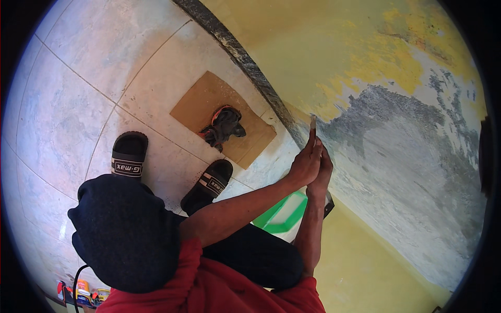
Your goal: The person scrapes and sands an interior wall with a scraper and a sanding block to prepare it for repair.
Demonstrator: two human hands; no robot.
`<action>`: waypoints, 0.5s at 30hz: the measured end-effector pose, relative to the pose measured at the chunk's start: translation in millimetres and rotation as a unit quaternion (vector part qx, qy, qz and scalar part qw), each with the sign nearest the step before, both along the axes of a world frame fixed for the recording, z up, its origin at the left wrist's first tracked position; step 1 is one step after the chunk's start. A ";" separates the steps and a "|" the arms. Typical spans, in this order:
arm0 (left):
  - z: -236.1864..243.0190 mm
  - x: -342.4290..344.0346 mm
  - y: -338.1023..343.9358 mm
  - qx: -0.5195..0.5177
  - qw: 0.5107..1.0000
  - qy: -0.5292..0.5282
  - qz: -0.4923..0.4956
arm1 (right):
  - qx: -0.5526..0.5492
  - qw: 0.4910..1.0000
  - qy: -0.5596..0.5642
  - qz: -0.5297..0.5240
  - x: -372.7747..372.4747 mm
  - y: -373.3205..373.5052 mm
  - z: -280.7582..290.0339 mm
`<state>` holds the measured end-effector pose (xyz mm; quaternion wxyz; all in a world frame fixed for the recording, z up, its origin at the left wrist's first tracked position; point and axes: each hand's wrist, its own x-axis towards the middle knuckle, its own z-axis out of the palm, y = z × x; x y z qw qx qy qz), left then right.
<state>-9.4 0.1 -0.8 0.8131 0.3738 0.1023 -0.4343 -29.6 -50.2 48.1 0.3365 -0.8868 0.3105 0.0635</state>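
Scraper: here it is, just off the left edge of the grey patch, rising straight out of the clasped fingers; whether it touches the wall, I can't tell.
Left hand: closed on the scraper, on the side away from the patch.
Right hand: folded in against the left, gripping too, and nearer the patch; the finger overlap is hidden.
Blade: points away from both hands, past the patch's left corner.
Long axis: nearly in line with the right forearm, skirting the patch.
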 end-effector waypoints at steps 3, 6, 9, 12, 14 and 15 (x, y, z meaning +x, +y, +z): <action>0.7 -0.7 -3.8 0.016 1.000 0.001 0.007 | 0.006 0.999 -0.011 -0.036 -6.8 -8.8 -13.3; 3.7 0.7 -4.4 0.030 0.999 0.010 -0.012 | -0.008 1.000 0.027 0.014 -1.4 -12.2 -2.7; 3.6 0.4 -5.6 0.035 0.999 0.006 -0.027 | 0.014 1.000 0.005 0.004 -6.1 -21.7 -11.1; 5.2 3.1 -1.9 0.026 0.999 0.001 -0.032 | 0.033 0.999 0.000 -0.021 -4.4 -19.0 -6.9; 4.4 4.2 -2.9 0.018 0.999 0.006 -0.048 | 0.008 1.000 0.014 -0.009 -4.1 -20.5 -7.9; 3.5 5.5 -4.2 0.010 0.999 -0.009 -0.029 | -0.018 0.999 0.028 0.005 -3.5 -20.5 -7.9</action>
